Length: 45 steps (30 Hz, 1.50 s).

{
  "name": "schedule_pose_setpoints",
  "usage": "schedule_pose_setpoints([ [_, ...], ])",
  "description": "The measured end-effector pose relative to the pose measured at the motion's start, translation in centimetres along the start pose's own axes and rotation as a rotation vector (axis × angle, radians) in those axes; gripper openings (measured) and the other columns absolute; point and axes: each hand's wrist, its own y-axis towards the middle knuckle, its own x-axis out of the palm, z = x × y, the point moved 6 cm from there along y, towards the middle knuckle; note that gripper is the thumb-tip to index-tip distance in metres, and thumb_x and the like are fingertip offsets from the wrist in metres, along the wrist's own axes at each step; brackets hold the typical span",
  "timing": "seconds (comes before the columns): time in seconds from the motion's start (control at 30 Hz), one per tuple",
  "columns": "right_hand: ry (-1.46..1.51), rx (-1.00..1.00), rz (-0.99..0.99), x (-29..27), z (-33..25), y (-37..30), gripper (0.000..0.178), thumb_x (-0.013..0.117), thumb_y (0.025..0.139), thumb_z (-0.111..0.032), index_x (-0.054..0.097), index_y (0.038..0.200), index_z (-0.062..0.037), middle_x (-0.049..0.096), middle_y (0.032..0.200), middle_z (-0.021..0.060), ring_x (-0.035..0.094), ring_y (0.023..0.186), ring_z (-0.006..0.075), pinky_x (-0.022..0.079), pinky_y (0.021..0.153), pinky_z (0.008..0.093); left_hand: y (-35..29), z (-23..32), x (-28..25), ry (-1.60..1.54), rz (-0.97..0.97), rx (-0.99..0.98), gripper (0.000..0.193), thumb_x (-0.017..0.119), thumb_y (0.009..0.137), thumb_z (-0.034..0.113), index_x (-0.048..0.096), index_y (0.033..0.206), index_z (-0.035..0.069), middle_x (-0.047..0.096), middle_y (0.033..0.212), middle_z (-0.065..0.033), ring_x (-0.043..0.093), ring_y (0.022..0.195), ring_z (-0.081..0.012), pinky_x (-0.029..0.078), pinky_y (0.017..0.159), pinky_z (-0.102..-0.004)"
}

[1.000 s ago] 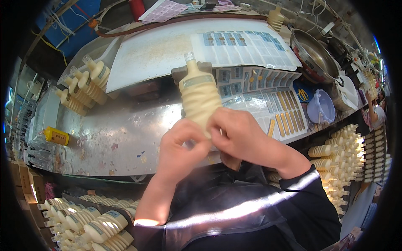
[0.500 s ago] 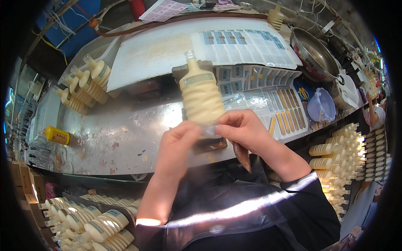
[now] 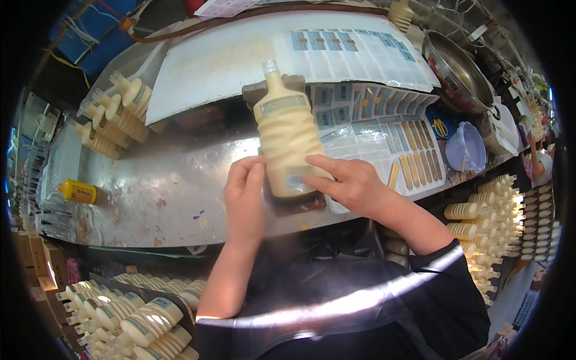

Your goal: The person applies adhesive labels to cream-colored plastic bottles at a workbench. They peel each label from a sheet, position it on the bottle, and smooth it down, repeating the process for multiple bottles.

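A cream, ribbed bottle (image 3: 291, 141) with a clear neck lies on its back across a dark brown block (image 3: 255, 94) on a metal worktable (image 3: 174, 186), its neck pointing away from the worker and a small blue-grey label (image 3: 295, 180) near its base. The worker's right hand (image 3: 354, 186) rests at the bottle's lower right side, thumb and forefinger parted and touching its face by the label, without gripping it. The left hand (image 3: 245, 189) is at the opposite edge, its fingers curled and the thumb drawn close to them; whether they pinch anything, I cannot tell from here. Just right of the bottle are sheets of blue and gold labels (image 3: 414, 159); beyond it slopes a white board (image 3: 210, 66). A pale purple bucket (image 3: 465, 147) and a wide metal pan (image 3: 459, 72) stand farther right. To the left, similar bottles (image 3: 131, 99) lean together behind a small yellow bottle (image 3: 79, 191) on its side. More cream bottles (image 3: 150, 321) crowd the space below the table.
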Motion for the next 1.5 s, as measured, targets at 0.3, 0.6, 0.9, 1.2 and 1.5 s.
schedule_pose_setpoints([
  [0.3,-0.069,-0.043,-0.001,-0.4,1.3,-2.3,0.038,0.076,0.078,-0.005,0.077,0.115,-0.0122,0.071,0.120,0.0098,0.062,0.062,0.0154,0.051,0.052,0.0302,-1.0,-2.2,1.8,0.454,0.030,0.343,0.057,0.073,0.089,0.016,0.050,0.139,0.002,0.051,0.129,-0.0159,0.057,0.114,-0.0273,0.052,0.094,-0.0376],
  [0.6,0.677,1.036,-0.146,1.9,2.4,-1.8,0.052,0.073,0.089,-0.023,0.057,0.136,-0.0074,0.073,0.094,0.0179,0.073,0.085,0.0337,0.055,0.075,0.0403,-1.9,-3.0,2.2,0.363,-0.003,0.193,0.066,0.066,0.088,0.013,0.039,0.147,0.000,0.043,0.137,-0.0161,0.051,0.121,-0.0279,0.046,0.102,-0.0411],
  [0.9,0.855,1.034,-0.191,3.2,3.1,-4.0,0.077,0.073,0.090,-0.026,0.040,0.156,-0.0045,0.062,0.093,0.0103,0.062,0.079,0.0232,0.050,0.075,0.0350,-1.9,-4.1,0.8,0.041,-0.089,0.063,0.072,0.069,0.087,0.010,0.035,0.150,0.000,0.043,0.136,-0.0126,0.049,0.124,-0.0231,0.044,0.104,-0.0395],
  [1.2,0.658,1.068,-0.195,2.7,2.5,-0.7,0.054,0.070,0.087,-0.041,0.066,0.128,-0.0050,0.074,0.105,0.0207,0.071,0.097,0.0395,0.055,0.088,0.0458,-1.0,-4.2,2.7,0.312,0.037,0.042,0.070,0.068,0.092,0.017,0.036,0.152,-0.003,0.041,0.142,-0.0184,0.047,0.129,-0.0295,0.040,0.113,-0.0445],
  [1.5,0.575,1.108,-0.182,3.5,3.4,-1.7,0.069,0.079,0.081,-0.043,0.063,0.132,0.0009,0.055,0.070,0.0082,0.058,0.066,0.0217,0.046,0.063,0.0361,-1.3,-4.5,2.9,0.393,0.072,0.146,0.072,0.067,0.091,0.017,0.035,0.152,-0.003,0.040,0.142,-0.0210,0.045,0.133,-0.0354,0.037,0.116,-0.0467],
])
